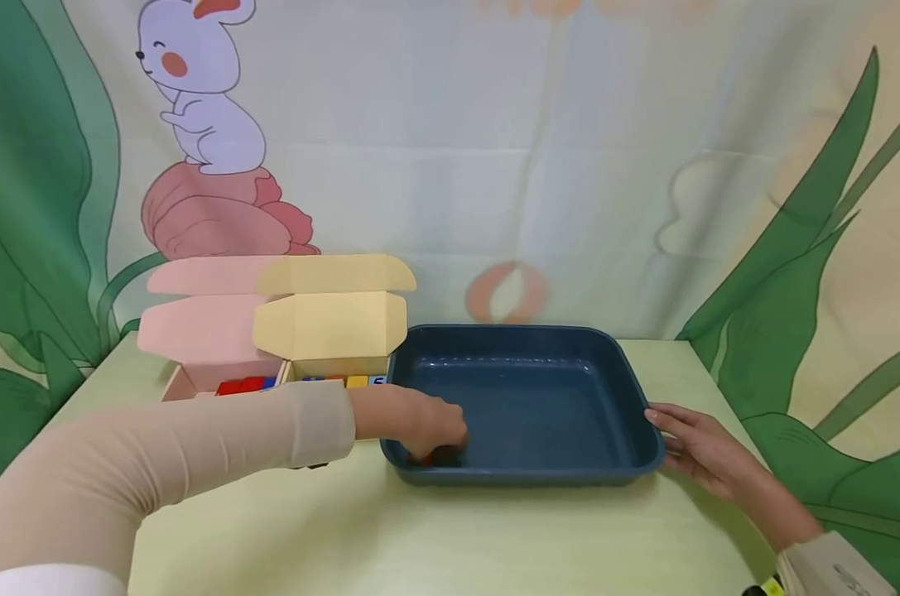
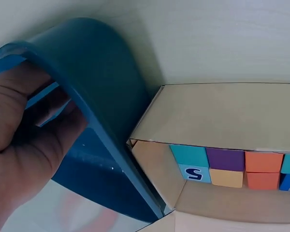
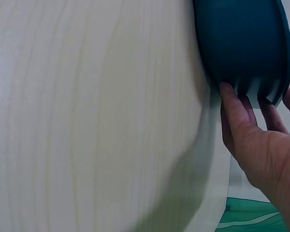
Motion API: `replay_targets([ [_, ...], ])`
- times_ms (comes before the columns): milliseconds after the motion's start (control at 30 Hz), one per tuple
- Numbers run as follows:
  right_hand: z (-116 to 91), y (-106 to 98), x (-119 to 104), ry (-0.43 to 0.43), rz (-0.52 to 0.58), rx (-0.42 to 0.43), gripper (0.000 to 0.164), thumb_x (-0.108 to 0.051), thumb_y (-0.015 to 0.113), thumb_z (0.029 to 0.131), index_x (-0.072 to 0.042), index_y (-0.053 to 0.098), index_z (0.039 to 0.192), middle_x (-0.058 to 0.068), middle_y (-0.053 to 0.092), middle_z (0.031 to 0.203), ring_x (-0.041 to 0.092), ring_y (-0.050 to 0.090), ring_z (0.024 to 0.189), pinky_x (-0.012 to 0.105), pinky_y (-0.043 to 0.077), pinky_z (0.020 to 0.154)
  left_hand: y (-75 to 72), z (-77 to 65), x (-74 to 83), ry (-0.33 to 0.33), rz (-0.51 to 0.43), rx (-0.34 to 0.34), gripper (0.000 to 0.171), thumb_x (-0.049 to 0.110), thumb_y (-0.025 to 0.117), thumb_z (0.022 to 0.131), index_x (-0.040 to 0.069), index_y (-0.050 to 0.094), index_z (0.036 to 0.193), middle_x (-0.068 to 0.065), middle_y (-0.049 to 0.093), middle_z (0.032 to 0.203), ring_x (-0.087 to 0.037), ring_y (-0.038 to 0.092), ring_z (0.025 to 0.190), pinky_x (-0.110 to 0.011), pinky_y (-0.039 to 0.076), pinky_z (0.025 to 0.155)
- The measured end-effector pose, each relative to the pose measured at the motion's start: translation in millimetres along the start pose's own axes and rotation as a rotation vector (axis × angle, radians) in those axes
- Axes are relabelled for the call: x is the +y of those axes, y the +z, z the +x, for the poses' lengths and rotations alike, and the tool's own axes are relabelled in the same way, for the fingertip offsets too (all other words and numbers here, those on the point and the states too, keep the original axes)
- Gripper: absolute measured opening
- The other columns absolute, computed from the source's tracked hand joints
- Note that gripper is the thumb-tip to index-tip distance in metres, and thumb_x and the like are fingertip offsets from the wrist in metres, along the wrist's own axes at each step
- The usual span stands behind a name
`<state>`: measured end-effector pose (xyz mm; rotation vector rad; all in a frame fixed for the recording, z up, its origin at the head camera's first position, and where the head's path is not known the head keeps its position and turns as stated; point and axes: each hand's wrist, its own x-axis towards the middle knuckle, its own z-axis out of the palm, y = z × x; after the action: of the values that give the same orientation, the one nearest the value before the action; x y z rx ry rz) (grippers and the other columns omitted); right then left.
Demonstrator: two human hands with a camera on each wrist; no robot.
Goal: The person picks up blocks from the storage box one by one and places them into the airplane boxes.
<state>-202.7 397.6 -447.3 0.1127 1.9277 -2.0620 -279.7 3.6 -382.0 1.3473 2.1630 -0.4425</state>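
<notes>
A deep blue rectangular tray stands on the table. My left hand reaches over its left rim into the near left corner, fingers curled down. A small orange-red block shows in part beneath those fingers, mostly covered by them. In the left wrist view the tray wall hides the fingertips. My right hand holds the tray's right side, thumb at the rim and the other fingers against the outer wall, as the right wrist view shows with the right hand there.
Left of the tray, close against it, stands an open yellow cardboard box with several coloured blocks. Beside it is an open pink box holding red and blue blocks. A printed cloth hangs behind the table.
</notes>
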Motion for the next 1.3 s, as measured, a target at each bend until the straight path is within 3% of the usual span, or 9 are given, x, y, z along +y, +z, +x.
replay_targets([
  [200,1.4,2.1,-0.1,0.000,-0.016,-0.002,0.054,-0.026,0.057,0.106,0.001,0.039,0.149,-0.002,0.064,0.120,0.014,0.069,0.108,0.032,0.057,0.090,-3.3,-2.2,-3.1,0.035,0.014,0.046,0.019,0.002,0.079,0.084,0.018,0.073,0.092,0.004,0.064,0.082,-0.014,0.061,0.070,-0.025,0.053,0.064],
  [367,0.4,2.4,-1.1,0.003,-0.013,0.002,0.058,-0.026,0.057,0.105,0.002,0.036,0.151,-0.001,0.064,0.120,0.015,0.068,0.108,0.032,0.057,0.090,-20.2,-20.5,3.5,0.043,-0.001,0.104,0.018,0.005,0.083,0.081,0.015,0.074,0.092,0.005,0.066,0.084,-0.012,0.062,0.074,-0.022,0.053,0.066],
  [633,0.3,0.4,-3.6,0.011,-0.016,0.002,0.063,-0.026,0.056,0.106,0.005,0.029,0.153,0.000,0.065,0.120,0.015,0.069,0.107,0.031,0.057,0.089,-67.9,-70.4,-0.1,0.033,-0.076,0.357,0.030,0.010,0.085,0.081,0.011,0.070,0.107,-0.004,0.067,0.111,-0.021,0.059,0.108,-0.029,0.057,0.078],
  [767,2.5,1.2,-3.6,0.023,-0.008,0.007,0.060,-0.026,0.057,0.106,0.004,0.032,0.152,0.000,0.066,0.118,0.015,0.070,0.105,0.031,0.058,0.088,-72.6,-89.9,-9.0,-0.006,-0.078,0.403,0.031,0.012,0.086,0.081,0.010,0.071,0.108,-0.005,0.067,0.110,-0.022,0.059,0.107,-0.029,0.058,0.079],
  [900,2.9,1.5,-2.0,0.028,0.011,-0.004,0.050,-0.024,0.057,0.105,-0.001,0.041,0.147,0.000,0.066,0.117,0.015,0.070,0.106,0.031,0.058,0.088,-59.0,-109.5,-26.8,-0.062,-0.099,0.457,0.027,0.011,0.087,0.080,0.010,0.073,0.102,-0.005,0.069,0.103,-0.021,0.061,0.098,-0.027,0.057,0.076],
  [1033,1.0,-1.0,-1.4,0.018,0.018,-0.023,0.032,-0.023,0.056,0.106,-0.011,0.054,0.136,-0.001,0.067,0.117,0.016,0.069,0.107,0.032,0.058,0.089,-35.9,-142.1,-53.0,-0.130,-0.179,0.521,0.022,0.002,0.086,0.079,0.008,0.074,0.097,-0.004,0.069,0.094,-0.021,0.063,0.088,-0.027,0.058,0.073],
  [1167,-0.5,-3.7,-1.9,0.010,0.021,-0.019,0.019,-0.022,0.056,0.106,-0.018,0.060,0.125,-0.002,0.067,0.116,0.016,0.070,0.106,0.032,0.058,0.088,-1.5,-182.4,-88.5,-0.226,-0.232,0.559,0.022,-0.007,0.082,0.077,0.009,0.073,0.089,-0.002,0.066,0.084,-0.019,0.060,0.078,-0.028,0.058,0.069],
  [1300,-0.2,-3.6,-2.3,0.011,0.022,-0.022,0.021,-0.021,0.055,0.107,-0.018,0.058,0.127,-0.003,0.066,0.118,0.015,0.069,0.107,0.032,0.058,0.089,42.7,-218.7,-125.3,-0.342,-0.249,0.555,0.026,-0.011,0.082,0.074,0.011,0.070,0.083,0.000,0.062,0.080,-0.017,0.056,0.075,-0.029,0.057,0.064],
])
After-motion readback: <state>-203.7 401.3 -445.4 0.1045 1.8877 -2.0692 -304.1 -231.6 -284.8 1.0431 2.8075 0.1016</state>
